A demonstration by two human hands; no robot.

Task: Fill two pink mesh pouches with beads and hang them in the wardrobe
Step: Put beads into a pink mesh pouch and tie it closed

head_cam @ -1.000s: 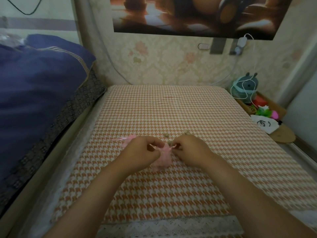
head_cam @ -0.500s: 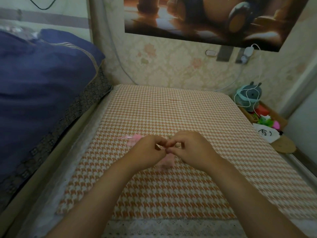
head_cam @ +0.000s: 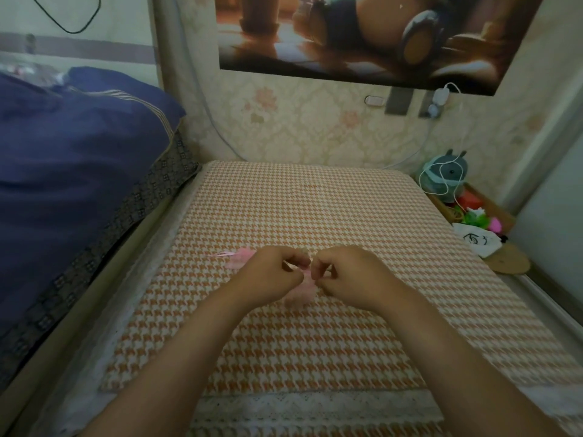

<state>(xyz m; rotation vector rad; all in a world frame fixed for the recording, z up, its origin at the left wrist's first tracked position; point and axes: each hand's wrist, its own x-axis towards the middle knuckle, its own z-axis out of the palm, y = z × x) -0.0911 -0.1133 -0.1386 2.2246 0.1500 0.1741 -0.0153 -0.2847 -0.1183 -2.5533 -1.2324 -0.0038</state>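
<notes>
The pink mesh pouch [head_cam: 301, 293] sits mid-mat on the houndstooth mat [head_cam: 315, 209], nearer its front edge, held between both hands. The left hand [head_cam: 271, 275] and right hand [head_cam: 350, 279] have closed together, each pinching its mouth; likely drawing it shut. A second pouch [head_cam: 239, 258] lies just left. Beads seen earlier are now hidden; the drawstring is indistinct.

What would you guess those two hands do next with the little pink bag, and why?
Probably pull the pouch's mouth shut or finish working its top edge. The left hand and right hand both pinch the top of one pink pouch above the checked cloth, fingertips nearly meeting. The second pouch lies untouched beside the left hand, so it likely comes afterwards. Whether beads are inside cannot be seen.
</notes>
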